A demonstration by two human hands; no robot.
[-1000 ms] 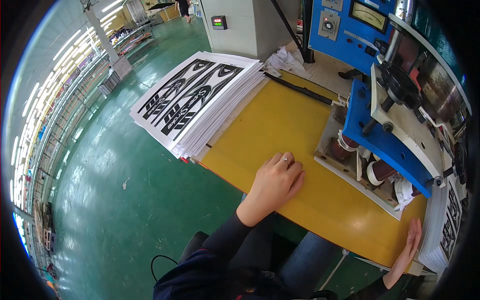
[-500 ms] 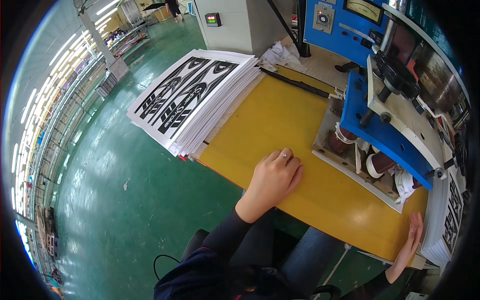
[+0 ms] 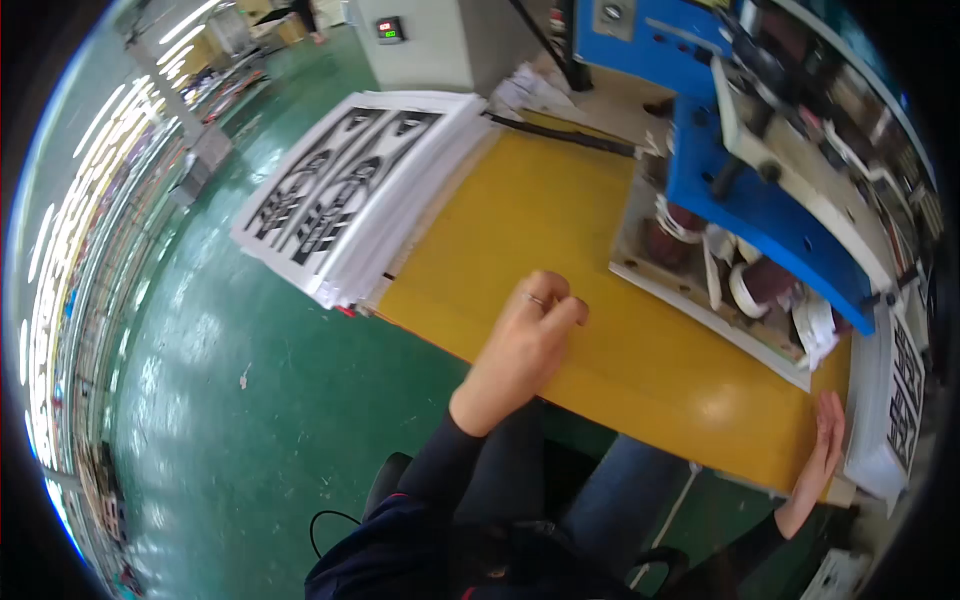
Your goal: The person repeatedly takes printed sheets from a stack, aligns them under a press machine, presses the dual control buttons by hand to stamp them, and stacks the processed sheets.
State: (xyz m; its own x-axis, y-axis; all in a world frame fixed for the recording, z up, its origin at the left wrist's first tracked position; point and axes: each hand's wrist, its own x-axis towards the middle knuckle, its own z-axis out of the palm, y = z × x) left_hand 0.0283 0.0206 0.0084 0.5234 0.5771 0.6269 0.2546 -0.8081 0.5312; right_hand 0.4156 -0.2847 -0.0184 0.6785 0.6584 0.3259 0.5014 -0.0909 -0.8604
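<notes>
My left hand [image 3: 525, 335] is closed in a loose fist over the front part of the yellow tabletop [image 3: 540, 215]. A ring sits on one finger, and no object shows in the fist. At the table's right edge, my right hand [image 3: 822, 450] is held flat with its fingers stretched out, holding nothing. Close beside it stands a stack of printed sheets [image 3: 905, 405] with black patterns. In front of me, between the hands, is a machine's metal base plate [image 3: 640, 250] with brown cylinders under a blue plate [image 3: 745, 205].
A thick stack of white sheets [image 3: 345, 185] printed with black designs lies at the table's left end. Behind it are a crumpled white cloth [image 3: 530, 90] and a grey cabinet [image 3: 420, 50] with a lit digital display [image 3: 389, 30]. A blue control panel [image 3: 645, 40] stands at the back.
The view has shifted, so most things appear slightly higher and further left. My left fist has turned slightly but stays over the same part of the table. My right hand stays at the edge.
</notes>
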